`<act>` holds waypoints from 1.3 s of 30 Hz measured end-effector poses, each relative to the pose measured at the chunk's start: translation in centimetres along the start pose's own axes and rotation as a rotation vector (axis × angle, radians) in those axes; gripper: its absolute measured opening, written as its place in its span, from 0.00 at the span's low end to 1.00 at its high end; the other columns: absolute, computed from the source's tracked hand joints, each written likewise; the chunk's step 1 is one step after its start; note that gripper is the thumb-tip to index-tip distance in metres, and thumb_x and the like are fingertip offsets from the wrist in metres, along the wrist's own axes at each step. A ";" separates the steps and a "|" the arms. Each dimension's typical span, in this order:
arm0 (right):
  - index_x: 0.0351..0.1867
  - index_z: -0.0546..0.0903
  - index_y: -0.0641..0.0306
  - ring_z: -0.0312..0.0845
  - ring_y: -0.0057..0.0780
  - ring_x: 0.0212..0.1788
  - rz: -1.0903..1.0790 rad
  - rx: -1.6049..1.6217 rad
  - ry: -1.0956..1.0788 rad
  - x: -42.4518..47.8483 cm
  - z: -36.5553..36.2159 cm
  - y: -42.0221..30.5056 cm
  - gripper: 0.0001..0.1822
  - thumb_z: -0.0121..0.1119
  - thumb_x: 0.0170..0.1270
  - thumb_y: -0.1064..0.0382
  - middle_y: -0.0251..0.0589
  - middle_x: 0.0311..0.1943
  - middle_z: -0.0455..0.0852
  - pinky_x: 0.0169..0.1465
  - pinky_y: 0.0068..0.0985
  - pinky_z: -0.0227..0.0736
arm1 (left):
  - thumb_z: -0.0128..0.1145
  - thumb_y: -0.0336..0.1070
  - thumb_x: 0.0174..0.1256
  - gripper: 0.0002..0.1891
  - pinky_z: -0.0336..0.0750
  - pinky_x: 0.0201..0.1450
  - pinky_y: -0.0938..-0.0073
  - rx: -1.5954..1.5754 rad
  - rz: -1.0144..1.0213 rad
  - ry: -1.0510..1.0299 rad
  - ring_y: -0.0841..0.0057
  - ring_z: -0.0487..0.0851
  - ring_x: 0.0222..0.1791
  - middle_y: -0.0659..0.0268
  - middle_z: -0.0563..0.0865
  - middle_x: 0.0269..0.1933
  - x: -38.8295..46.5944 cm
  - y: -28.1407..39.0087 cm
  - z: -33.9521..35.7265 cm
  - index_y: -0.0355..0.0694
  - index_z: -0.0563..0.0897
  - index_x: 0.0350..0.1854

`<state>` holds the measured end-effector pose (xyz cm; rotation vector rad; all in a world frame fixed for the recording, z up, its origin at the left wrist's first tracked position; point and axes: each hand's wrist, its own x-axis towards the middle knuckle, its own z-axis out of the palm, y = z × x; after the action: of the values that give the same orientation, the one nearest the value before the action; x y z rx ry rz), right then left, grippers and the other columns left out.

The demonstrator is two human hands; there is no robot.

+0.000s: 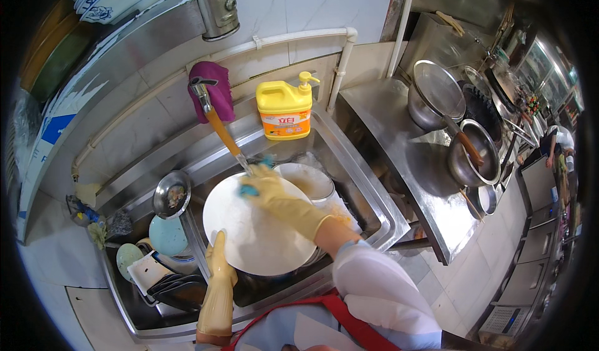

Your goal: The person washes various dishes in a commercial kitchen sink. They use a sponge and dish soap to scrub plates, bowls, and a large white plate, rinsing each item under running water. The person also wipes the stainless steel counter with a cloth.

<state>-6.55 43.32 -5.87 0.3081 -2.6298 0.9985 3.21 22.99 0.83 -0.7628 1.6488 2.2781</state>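
Observation:
A large white round plate [262, 238] is tilted over the right basin of a stainless steel sink [374, 220]. At its lower left edge my gloved left hand [219, 266] grips it, thumb on the face. My gloved right hand [269, 189], blurred, presses a blue-green scrubbing cloth [248, 190] near the plate's upper edge; the fingers partly hide the cloth. Just above that hand ends the orange hose [222, 131] of the tap [201, 91]. Behind my right hand sits a white pot [323, 182] holding murky liquid.
Bowls [168, 234] and dark dishes [180, 290] fill the left basin. A strainer bowl [172, 194] with scraps rests near the divider. A yellow detergent jug [284, 112] stands at the back ledge. Metal pans [472, 154] sit on the right counter [421, 173]; a person [557, 142] is far right.

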 end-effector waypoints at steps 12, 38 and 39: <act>0.58 0.76 0.55 0.59 0.53 0.70 -0.328 0.410 -0.113 -3.7 -0.1 -8.1 0.31 0.69 0.47 0.66 0.48 0.66 0.70 0.71 0.39 0.57 | 0.59 0.39 0.69 0.17 0.78 0.47 0.76 -0.042 0.085 -0.085 0.74 0.84 0.45 0.64 0.85 0.49 2.4 -1.3 -1.1 0.38 0.79 0.57; 0.58 0.77 0.57 0.66 0.46 0.65 -0.216 0.469 -0.331 -11.4 -4.6 0.8 0.26 0.65 0.54 0.63 0.45 0.61 0.74 0.66 0.42 0.62 | 0.60 0.44 0.67 0.30 0.70 0.64 0.63 -0.157 0.077 -0.038 0.65 0.74 0.63 0.61 0.75 0.65 0.9 0.0 1.0 0.43 0.66 0.70; 0.59 0.75 0.56 0.69 0.45 0.64 -0.216 0.577 -0.336 -11.1 -5.6 -2.9 0.26 0.63 0.55 0.62 0.46 0.60 0.75 0.66 0.43 0.62 | 0.60 0.44 0.67 0.31 0.70 0.64 0.63 -0.178 0.045 -0.022 0.65 0.74 0.63 0.61 0.75 0.65 0.9 -0.3 1.1 0.43 0.66 0.70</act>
<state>5.83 45.92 -4.10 0.9390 -2.4417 1.7346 2.31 24.01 0.38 -0.7421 1.4829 2.4808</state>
